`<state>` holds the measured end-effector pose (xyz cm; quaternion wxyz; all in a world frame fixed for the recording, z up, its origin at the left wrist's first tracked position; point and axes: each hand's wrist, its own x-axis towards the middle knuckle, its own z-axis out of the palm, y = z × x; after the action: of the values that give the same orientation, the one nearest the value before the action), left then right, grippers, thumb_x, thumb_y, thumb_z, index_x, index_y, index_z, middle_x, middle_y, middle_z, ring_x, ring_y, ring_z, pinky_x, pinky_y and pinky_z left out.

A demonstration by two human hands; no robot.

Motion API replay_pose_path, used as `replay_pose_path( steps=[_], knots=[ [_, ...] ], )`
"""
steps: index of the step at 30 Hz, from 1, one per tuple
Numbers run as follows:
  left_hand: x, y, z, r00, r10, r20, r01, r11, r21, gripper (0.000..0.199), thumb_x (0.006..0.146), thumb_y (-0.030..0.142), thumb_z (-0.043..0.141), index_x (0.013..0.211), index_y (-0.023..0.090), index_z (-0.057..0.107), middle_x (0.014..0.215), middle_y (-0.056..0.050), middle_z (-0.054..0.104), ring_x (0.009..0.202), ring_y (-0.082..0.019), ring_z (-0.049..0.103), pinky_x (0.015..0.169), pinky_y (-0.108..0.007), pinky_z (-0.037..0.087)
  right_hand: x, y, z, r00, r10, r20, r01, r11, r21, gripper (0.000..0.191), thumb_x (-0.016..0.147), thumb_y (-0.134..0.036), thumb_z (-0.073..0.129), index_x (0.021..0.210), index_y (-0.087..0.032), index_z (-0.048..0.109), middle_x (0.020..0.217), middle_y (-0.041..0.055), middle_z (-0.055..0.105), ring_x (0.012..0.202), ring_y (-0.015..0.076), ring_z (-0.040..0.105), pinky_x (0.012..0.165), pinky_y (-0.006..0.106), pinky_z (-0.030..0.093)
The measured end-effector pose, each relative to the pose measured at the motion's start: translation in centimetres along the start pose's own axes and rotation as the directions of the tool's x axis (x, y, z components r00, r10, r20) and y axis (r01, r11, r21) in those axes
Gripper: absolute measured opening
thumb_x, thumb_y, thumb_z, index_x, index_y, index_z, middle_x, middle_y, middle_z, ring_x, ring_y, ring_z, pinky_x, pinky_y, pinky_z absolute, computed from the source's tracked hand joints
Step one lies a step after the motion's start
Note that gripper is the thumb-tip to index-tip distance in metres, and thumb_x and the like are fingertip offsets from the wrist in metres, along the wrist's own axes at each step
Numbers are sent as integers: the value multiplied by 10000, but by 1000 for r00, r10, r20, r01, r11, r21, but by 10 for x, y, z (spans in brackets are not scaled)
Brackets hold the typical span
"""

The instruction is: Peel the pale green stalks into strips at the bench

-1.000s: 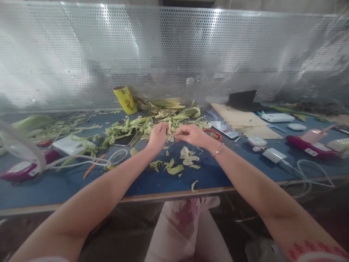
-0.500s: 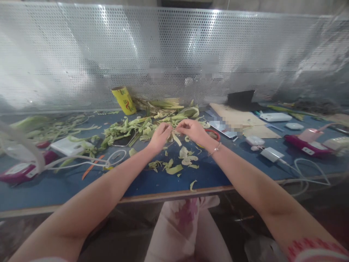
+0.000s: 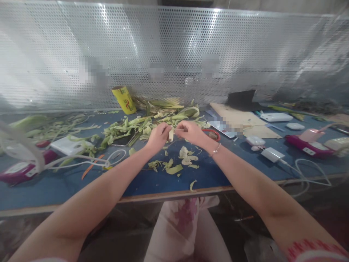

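Over the middle of the blue table, my left hand [image 3: 159,136] is closed in a pinch on a pale leaf strip [image 3: 171,135]. The strip sits upright at its fingertips. My right hand [image 3: 190,131] faces it from the right, thumb and fingers pinched together, a small gap from the strip; what is in that pinch is too small to make out. Behind both hands spreads a heap of green husk-like leaves [image 3: 122,128]. Torn pale leaf pieces [image 3: 187,156] and curled scraps [image 3: 172,168] lie on the table in front of my hands.
A tilted yellow tube [image 3: 124,100] stands behind the heap, before a perforated metal screen [image 3: 174,47]. To the right lie a phone [image 3: 222,128], a red ring [image 3: 216,134], cardboard [image 3: 231,112], a white charger [image 3: 272,154] and a magenta power strip [image 3: 308,146]. Cables loop at left.
The pale strip, which hung down to the right between my hands, now stands against my left fingertips. Both hands have shifted only slightly.
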<state>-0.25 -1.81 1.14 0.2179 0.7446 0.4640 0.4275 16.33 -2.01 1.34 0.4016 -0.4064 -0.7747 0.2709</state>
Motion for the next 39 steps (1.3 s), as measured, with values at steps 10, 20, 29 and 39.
replay_pose_path(
  steps=[10, 20, 29, 39],
  knots=[
    [1, 0, 0, 999, 49, 12, -50, 999, 9, 216, 823, 263, 424, 625, 183, 452, 616, 15, 508, 620, -119, 465, 631, -242, 357, -1, 4, -9, 977, -203, 60, 211, 963, -171, 284, 874, -322, 416, 658, -172, 524, 630, -1, 550, 595, 107, 487, 605, 237, 355],
    [4, -5, -1, 998, 54, 42, -49, 993, -103, 201, 811, 313, 443, 673, 185, 513, 671, -3, 631, 672, -141, 578, 717, -286, 448, 1, 6, -15, 971, -234, 47, 238, 965, -107, 266, 850, -291, 440, 613, -170, 457, 627, -16, 452, 604, 98, 402, 593, 243, 298],
    [1, 3, -3, 984, 172, 43, -176, 979, 105, 208, 786, 215, 437, 581, 184, 424, 609, 8, 554, 539, -100, 419, 549, -241, 331, -1, 5, -9, 991, -124, -51, 119, 990, -81, 321, 847, -342, 436, 583, -187, 338, 565, -39, 330, 549, 88, 332, 550, 249, 269],
    [-3, -6, 23, 1000, 2, 3, -1, 960, -281, 184, 799, 222, 432, 618, 188, 426, 590, 15, 487, 599, -118, 474, 634, -266, 391, -1, 0, 8, 949, -219, -226, 120, 915, -385, 229, 892, -267, 335, 672, -205, 347, 565, -28, 374, 530, 111, 372, 555, 248, 268]
  ],
)
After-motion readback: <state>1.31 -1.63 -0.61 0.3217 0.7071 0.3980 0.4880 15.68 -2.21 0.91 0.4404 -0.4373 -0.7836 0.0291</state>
